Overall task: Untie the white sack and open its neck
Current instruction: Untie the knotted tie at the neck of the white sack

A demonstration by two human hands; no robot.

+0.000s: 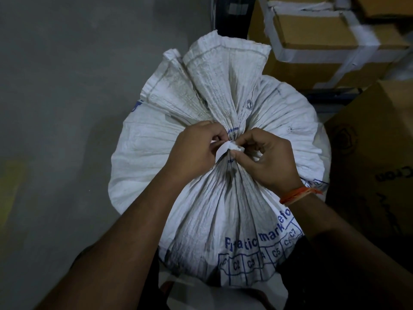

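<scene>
A full white woven sack (279,121) with blue print stands upright on the floor in the middle of the view. Its neck is gathered tight, and the loose top flap fans out beyond the gathered point. A white tie strip (225,149) wraps the neck. My left hand (194,151) pinches the tie's flat end from the left. My right hand (266,157), with an orange thread on the wrist, pinches the knot from the right. The knot itself is mostly hidden between my fingertips.
Taped cardboard boxes (312,32) are stacked at the back right, and a large brown carton (375,153) stands close against the sack's right side. Grey concrete floor (67,108) lies to the left.
</scene>
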